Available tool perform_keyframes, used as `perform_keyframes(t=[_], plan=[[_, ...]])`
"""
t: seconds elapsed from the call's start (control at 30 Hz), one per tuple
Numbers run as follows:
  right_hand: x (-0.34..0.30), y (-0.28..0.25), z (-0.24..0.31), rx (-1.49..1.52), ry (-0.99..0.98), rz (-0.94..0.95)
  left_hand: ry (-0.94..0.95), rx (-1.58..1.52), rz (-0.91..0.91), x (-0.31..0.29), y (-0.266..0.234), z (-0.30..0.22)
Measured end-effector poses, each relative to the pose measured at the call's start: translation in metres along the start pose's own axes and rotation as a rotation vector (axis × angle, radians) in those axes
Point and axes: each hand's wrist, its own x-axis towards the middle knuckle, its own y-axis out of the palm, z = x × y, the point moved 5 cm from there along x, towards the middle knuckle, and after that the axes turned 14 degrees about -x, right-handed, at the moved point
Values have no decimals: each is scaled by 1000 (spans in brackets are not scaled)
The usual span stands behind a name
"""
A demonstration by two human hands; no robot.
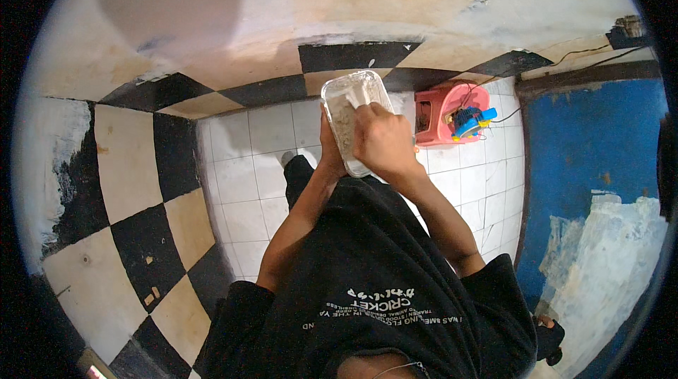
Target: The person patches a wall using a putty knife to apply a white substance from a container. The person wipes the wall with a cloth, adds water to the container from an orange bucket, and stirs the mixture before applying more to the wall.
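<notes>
A clear rectangular plastic container (366, 79) with a pale grey, paste-like mass (344, 123) in it is held up in front of my body. My left hand (330, 142) grips it from its left side and underneath, with most of the fingers hidden behind it. Over the container's right half, my right hand (383, 140) is closed around a whitish tool (354, 99), whose end reaches into the paste. My fist covers most of this tool, so its kind does not show.
Beyond my right hand stands a pink plastic stool (432, 96), bearing a blue and yellow device (472, 123) with dark cables (565, 61). A chequered wall (145, 231) rises on the left, a stained wall (282, 8) ahead. A blue panel (590, 146) with whitish patches is at right. White tiles (236, 188) cover the floor.
</notes>
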Motion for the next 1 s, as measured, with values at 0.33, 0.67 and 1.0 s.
perform_keyframes(t=[0.33,0.67,1.0], plan=[[14,-19,-22,3,51,-41,96,-155,76,0,13,-5],[-2,-5,-5,249,53,-53,139,-66,63,4,5,0],[14,-19,-23,159,57,-137,78,-176,45,3,18,-6]])
